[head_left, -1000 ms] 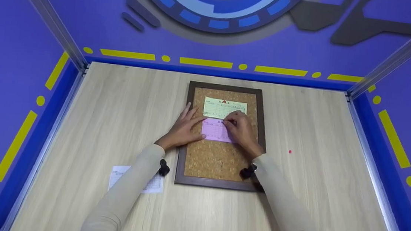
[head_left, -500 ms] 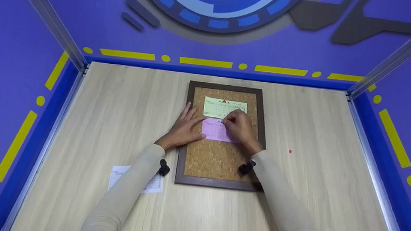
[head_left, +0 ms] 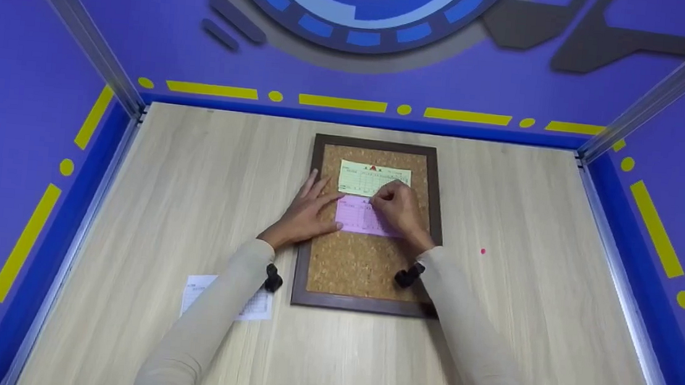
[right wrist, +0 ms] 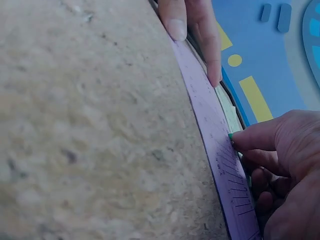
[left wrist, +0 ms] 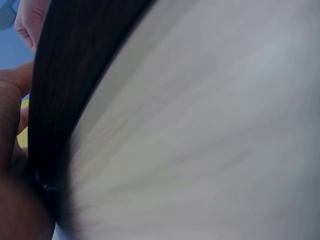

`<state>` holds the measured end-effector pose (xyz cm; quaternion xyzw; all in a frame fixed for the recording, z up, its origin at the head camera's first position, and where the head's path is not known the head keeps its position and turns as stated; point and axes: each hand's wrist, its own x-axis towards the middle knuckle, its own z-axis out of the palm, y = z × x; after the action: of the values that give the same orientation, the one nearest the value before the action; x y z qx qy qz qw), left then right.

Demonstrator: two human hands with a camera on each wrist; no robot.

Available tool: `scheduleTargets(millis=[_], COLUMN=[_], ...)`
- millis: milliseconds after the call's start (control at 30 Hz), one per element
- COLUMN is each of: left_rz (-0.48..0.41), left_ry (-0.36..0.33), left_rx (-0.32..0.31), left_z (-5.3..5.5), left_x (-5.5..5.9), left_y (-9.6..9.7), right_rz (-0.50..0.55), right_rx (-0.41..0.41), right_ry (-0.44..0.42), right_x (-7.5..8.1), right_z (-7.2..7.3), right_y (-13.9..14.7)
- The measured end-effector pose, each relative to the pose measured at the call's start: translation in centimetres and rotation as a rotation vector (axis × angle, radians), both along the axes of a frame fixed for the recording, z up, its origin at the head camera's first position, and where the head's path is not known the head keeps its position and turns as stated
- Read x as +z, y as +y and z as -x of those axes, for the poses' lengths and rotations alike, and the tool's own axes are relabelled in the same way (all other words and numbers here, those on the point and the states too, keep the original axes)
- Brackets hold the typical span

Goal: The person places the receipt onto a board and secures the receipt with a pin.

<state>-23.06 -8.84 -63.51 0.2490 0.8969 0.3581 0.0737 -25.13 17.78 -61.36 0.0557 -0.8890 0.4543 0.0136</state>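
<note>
A pink printed slip (head_left: 354, 214) lies on the cork board (head_left: 336, 266), just below a yellow-green slip (head_left: 356, 178) with a red pin (head_left: 373, 168) at its top. My left hand (head_left: 307, 211) spreads over the board's left edge, thumb and index fingertip pressing the pink slip's left side. In the right wrist view, my right hand (right wrist: 297, 165) pinches a small green pushpin (right wrist: 230, 136) against the pink slip's upper edge. The head view hides most of that pin behind the fingers. Up close, the left wrist view shows the board's dark brown frame (left wrist: 75, 65).
To the right of the board, a small red pin (head_left: 483, 251) rests on the wooden table (head_left: 541, 334). A white printed slip (head_left: 255, 307) lies at lower left, partly covered by the left forearm. Blue walls (head_left: 352, 82) close off the back and sides.
My right wrist and forearm have shifted slightly left, while the fingertips stay at the pink slip's upper edge. The left hand holds its place.
</note>
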Motion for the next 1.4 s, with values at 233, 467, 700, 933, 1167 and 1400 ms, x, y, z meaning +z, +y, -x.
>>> scheduleTargets(millis=[233, 467, 700, 933, 1167, 1400], left_rz=[-0.053, -0.062, -0.040, -0.010, -0.037, -0.038], left_ry=[-0.011, -0.016, -0.017, -0.014, -0.022, -0.028], left_rx=[0.008, 0.002, 0.010, 0.017, 0.012, 0.009], left_z=[0.2, 0.3, 0.1, -0.2, -0.2, -0.1], left_x=[-0.7, -1.1, -0.9, -0.2, -0.3, 0.1], left_y=[-0.1, -0.1, -0.1, 0.0, 0.0, -0.1], right_rz=[-0.008, -0.056, -0.123, -0.146, -0.103, -0.074], right_rx=[-0.029, -0.031, 0.025, 0.079, 0.085, 0.089], right_ry=[0.015, 0.057, 0.151, 0.171, 0.167, 0.198], right_x=[-0.4, -0.6, -1.0, -1.2, -1.0, -1.1], right_z=[-0.2, -0.4, -0.4, -0.6, -0.7, -0.5], right_y=[-0.1, -0.2, 0.0, 0.3, 0.6, 0.7])
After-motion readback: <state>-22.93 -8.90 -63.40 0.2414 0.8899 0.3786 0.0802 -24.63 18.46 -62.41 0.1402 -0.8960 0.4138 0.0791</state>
